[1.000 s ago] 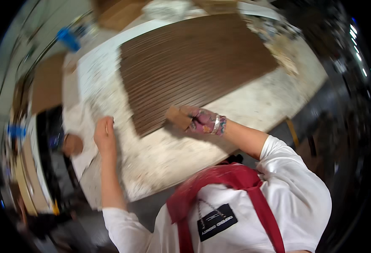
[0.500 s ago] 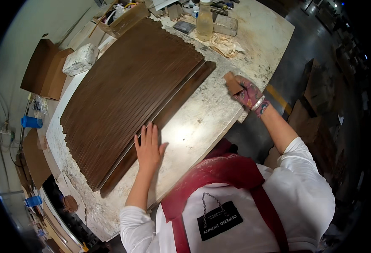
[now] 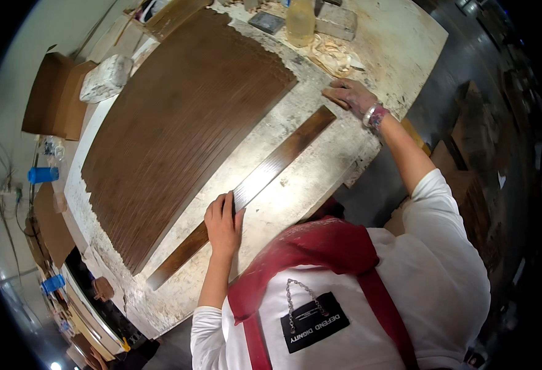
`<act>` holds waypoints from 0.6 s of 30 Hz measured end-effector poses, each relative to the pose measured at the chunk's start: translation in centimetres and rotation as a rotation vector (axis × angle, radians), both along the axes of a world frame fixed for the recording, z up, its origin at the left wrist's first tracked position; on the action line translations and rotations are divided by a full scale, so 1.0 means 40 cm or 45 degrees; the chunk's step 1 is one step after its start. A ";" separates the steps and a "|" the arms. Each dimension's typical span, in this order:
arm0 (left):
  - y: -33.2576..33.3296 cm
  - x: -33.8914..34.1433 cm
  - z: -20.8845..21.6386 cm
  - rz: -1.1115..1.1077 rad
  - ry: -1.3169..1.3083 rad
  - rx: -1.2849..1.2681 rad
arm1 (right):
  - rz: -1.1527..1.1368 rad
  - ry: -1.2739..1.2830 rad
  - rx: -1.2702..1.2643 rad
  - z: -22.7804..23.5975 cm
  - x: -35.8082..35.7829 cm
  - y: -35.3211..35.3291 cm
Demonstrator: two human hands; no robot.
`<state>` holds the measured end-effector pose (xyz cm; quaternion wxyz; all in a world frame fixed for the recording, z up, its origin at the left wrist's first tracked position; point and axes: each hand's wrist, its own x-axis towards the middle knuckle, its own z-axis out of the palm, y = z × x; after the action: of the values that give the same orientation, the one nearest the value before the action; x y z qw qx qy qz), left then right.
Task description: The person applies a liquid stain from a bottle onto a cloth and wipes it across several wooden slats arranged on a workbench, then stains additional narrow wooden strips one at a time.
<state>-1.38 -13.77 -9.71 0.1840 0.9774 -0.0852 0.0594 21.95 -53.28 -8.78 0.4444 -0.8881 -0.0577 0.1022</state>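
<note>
Pressing flat, the left hand (image 3: 223,223) pins a dark wood strip (image 3: 252,185) to the tabletop (image 3: 320,160); the right hand (image 3: 350,95) rests open-palmed beyond its far end, each grip closed on nothing.

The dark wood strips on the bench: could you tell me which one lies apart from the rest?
The single strip under the left hand, lying alone on bare bench; the others form one close-packed sheet beyond it.

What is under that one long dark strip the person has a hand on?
The strip lies flat on the pale, stained worktable, apart from the big ribbed panel. The left hand presses on its middle. The tabletop directly beneath it is covered.
</note>
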 end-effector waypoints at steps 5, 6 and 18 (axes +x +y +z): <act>-0.006 -0.012 -0.015 0.049 0.016 -0.032 | -0.100 0.346 -0.034 0.046 -0.007 0.071; -0.001 -0.012 -0.014 0.049 0.024 -0.018 | -0.091 0.309 -0.070 0.042 -0.007 0.069; -0.002 0.000 -0.016 0.028 -0.019 -0.031 | -0.095 0.063 -0.410 0.057 -0.073 0.038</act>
<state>-1.38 -13.84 -10.37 0.1946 0.9755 -0.0751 0.0699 19.02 -51.74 -6.51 0.3010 -0.9466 0.0033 0.1154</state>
